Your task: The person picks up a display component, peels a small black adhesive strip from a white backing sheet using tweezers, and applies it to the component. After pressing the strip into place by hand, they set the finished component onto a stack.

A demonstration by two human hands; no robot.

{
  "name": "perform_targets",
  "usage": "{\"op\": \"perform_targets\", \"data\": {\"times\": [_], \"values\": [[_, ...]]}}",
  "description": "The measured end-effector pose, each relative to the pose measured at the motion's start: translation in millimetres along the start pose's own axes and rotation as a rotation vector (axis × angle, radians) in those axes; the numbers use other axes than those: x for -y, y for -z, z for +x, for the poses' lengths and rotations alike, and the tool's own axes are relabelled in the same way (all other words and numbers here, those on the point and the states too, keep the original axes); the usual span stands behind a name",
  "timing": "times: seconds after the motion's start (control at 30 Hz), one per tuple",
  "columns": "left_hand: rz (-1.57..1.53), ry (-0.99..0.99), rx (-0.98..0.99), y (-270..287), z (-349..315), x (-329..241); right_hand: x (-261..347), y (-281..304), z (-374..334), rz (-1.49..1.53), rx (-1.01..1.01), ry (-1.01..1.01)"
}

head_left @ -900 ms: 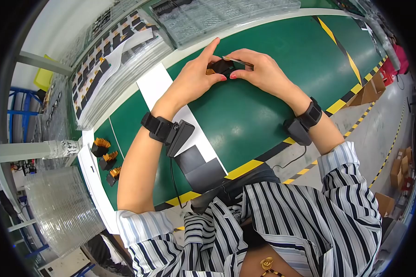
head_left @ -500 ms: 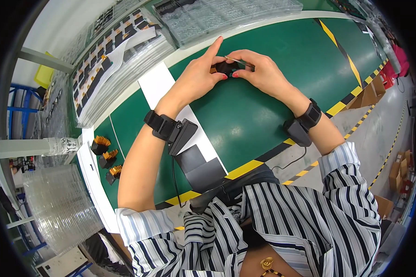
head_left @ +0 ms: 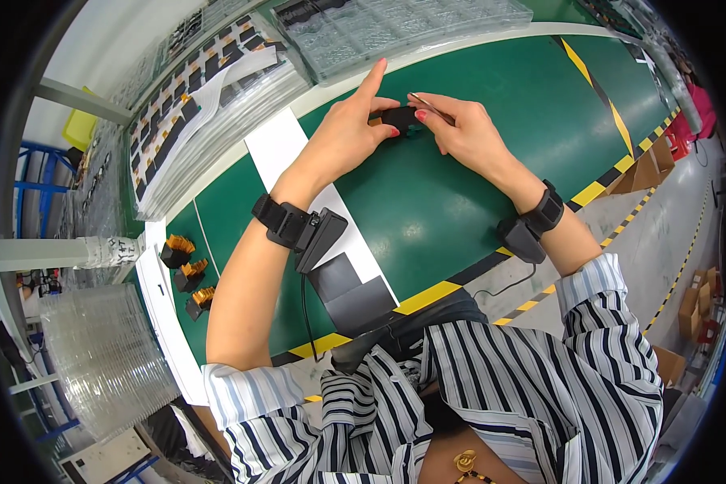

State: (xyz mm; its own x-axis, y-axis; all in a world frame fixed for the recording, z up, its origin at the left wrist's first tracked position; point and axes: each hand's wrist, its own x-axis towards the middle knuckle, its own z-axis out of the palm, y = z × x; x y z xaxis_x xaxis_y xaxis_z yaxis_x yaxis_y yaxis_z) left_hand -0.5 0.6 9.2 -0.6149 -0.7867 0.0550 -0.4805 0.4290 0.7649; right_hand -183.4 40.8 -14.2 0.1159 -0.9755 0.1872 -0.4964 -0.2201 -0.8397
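Over the green tabletop [head_left: 452, 202], my left hand [head_left: 345, 129] pinches a small black flat piece with an orange part [head_left: 398, 118] between thumb and fingers, its index finger pointing up and away. My right hand [head_left: 477, 133] is closed round a thin metal tool [head_left: 434, 105] that looks like tweezers. The tool's end is just right of and above the black piece; whether it touches cannot be told. A small dark green bit shows under the piece's right edge. Both wrists wear black straps with boxes.
Three small stacks of black pieces with orange tabs [head_left: 187, 276] lie at the left. Stacked clear trays with similar pieces [head_left: 210, 105] stand at the far left, another clear tray [head_left: 403, 36] behind. A white strip [head_left: 278, 149] and grey sheets [head_left: 351, 294] lie near my left forearm.
My right hand has drawn slightly to the right, away from the black piece, and its thumb has come up onto the tool. My left hand has barely moved.
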Motion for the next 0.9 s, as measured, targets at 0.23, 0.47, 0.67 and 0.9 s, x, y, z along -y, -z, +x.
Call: {"op": "perform_targets", "data": {"times": [0.23, 0.47, 0.67, 0.9], "values": [[0.044, -0.14, -0.187, 11.4, -21.7, -4.2, 7.8, 1.6, -1.6, 0.044, -0.159, 0.052], [0.515, -0.02, -0.408, 13.1, -159.6, -45.7, 30.0, 12.6, -29.5, 0.536, -0.254, 0.071], [0.661, 0.122, -0.341, -50.5, -202.8, -34.1, 52.4, -15.9, -37.9, 0.72, 0.403, -0.156], [0.686, 0.125, -0.348, -62.0, -212.7, -19.1, 43.2, -55.0, -47.7, 0.653, 0.363, -0.297]]}}
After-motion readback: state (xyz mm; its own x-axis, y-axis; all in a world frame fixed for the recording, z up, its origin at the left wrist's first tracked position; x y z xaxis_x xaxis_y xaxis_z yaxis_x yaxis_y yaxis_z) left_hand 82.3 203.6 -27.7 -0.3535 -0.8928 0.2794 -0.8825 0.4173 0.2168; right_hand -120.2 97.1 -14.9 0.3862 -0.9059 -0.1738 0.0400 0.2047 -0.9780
